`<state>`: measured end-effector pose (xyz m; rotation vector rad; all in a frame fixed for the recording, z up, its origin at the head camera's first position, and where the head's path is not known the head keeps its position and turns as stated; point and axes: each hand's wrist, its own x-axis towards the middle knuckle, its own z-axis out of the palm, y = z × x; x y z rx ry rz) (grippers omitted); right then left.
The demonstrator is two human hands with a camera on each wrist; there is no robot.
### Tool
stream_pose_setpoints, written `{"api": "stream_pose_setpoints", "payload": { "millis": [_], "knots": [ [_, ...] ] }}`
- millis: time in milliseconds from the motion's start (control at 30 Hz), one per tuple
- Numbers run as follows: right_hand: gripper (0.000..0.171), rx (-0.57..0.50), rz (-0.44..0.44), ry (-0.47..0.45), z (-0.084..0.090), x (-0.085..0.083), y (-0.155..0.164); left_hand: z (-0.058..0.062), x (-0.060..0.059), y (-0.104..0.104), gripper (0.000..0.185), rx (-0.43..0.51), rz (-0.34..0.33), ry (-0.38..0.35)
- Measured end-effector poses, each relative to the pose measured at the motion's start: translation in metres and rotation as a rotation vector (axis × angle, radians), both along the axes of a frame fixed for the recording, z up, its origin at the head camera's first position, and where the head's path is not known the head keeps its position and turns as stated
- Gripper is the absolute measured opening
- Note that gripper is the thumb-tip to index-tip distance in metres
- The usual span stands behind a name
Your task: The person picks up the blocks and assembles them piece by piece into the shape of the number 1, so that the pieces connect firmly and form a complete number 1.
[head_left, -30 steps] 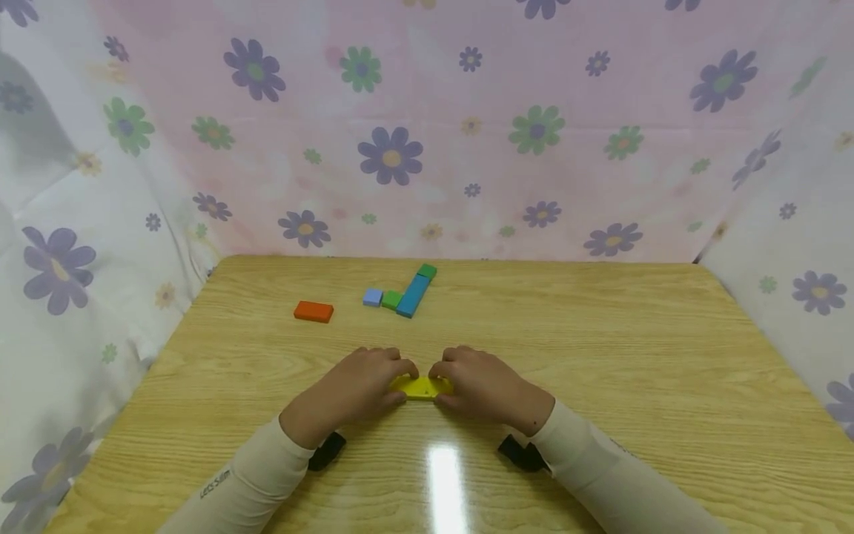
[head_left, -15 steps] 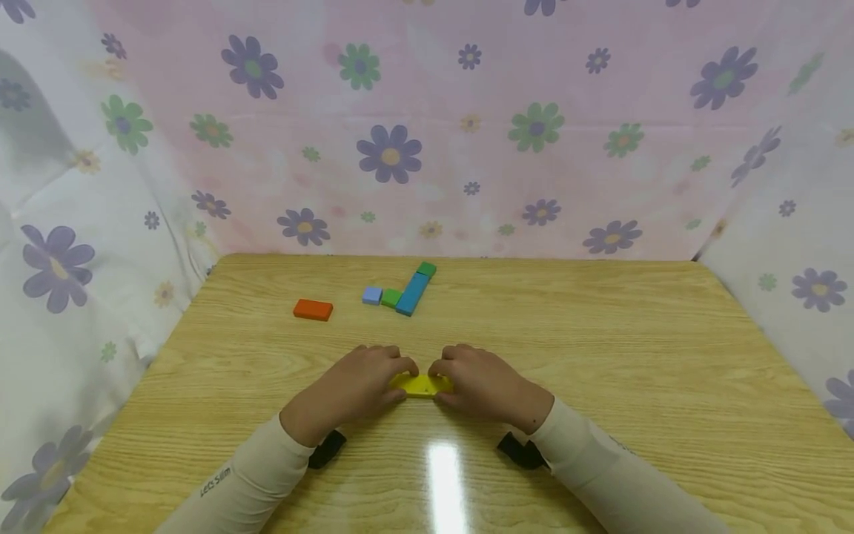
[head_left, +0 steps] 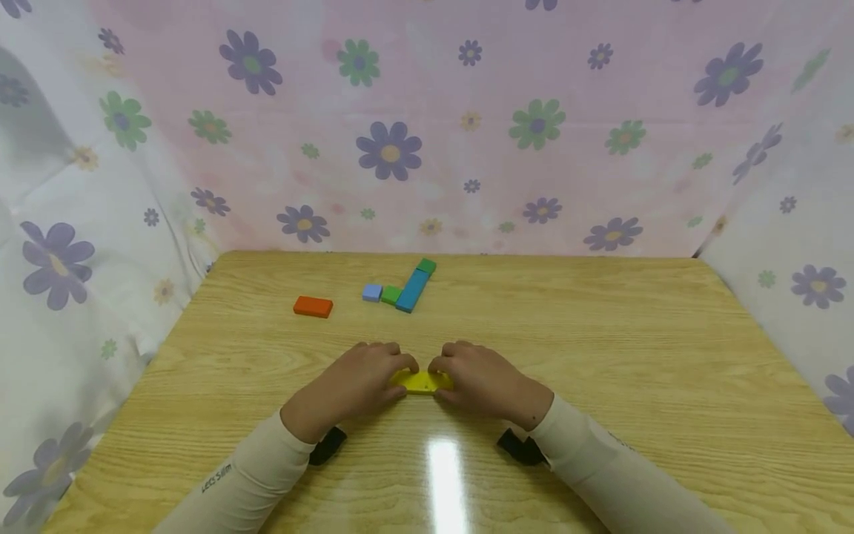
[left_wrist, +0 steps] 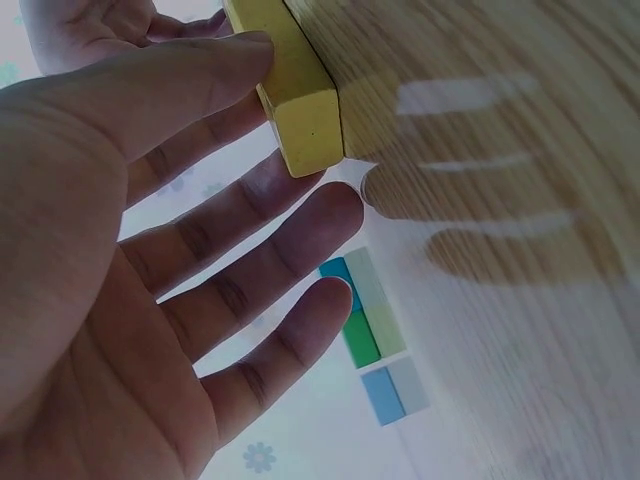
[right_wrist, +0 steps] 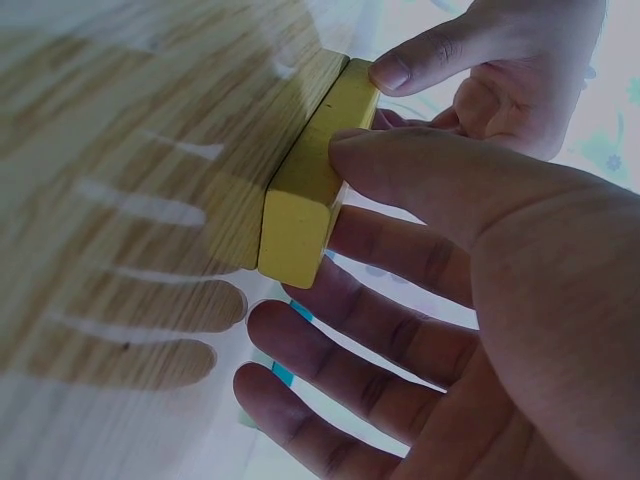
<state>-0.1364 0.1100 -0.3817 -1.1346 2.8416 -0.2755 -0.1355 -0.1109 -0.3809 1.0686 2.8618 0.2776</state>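
The yellow block [head_left: 422, 382] lies flat on the bench [head_left: 600, 356], near the middle, between 2 hands; the left hand [head_left: 363, 382] takes its left end and the right hand [head_left: 483, 380] its right end. Each grip is grasping the block: in the left wrist view the thumb [left_wrist: 180, 85] presses the near long side while the fingers [left_wrist: 250, 215] lie along the far side; in the right wrist view the thumb [right_wrist: 430, 170] sits on the near side and the fingers [right_wrist: 400, 245] pass behind the block [right_wrist: 310, 195], loosely bent rather than clenched; the other hand's thumb pinches the far end.

Farther back, left of centre, an orange block [head_left: 313, 305] lies alone; right of it a row runs lilac block [head_left: 372, 292], green block [head_left: 391, 294], then a long blue block [head_left: 412, 290] angled toward the far side, with a 2nd green cube [head_left: 426, 265] touching its far end. A flowered cloth [head_left: 427, 126] hangs behind and at both sides.
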Motion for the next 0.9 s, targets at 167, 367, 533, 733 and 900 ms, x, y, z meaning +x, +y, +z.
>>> {"api": "stream_pose_setpoints", "payload": {
  "millis": [167, 367, 533, 733, 900],
  "knots": [
    [0.029, -0.005, 0.0, 0.002, -0.0003, -0.0001, 0.0, 0.0008, -0.0003, 0.0001, 0.029, -0.007, -0.005, 0.01],
    [0.029, -0.004, -0.005, 0.005, 0.0012, -0.0001, -0.0001, 0.002, -0.0008, 0.0002, 0.029, -0.011, -0.007, 0.015],
    [0.028, -0.007, -0.007, 0.004, 0.0018, 0.0008, -0.0001, 0.0017, -0.0005, 0.0003, 0.029, -0.006, -0.006, 0.014],
    [0.029, -0.011, -0.006, -0.001, 0.0007, 0.0011, 0.0001, 0.0003, -0.0003, 0.0001, 0.029, -0.004, -0.007, 0.014],
    [0.029, -0.011, -0.01, -0.006, -0.0007, 0.0004, 0.0, -0.0012, -0.0003, -0.0001, 0.029, -0.01, -0.001, 0.01]
  ]
}}
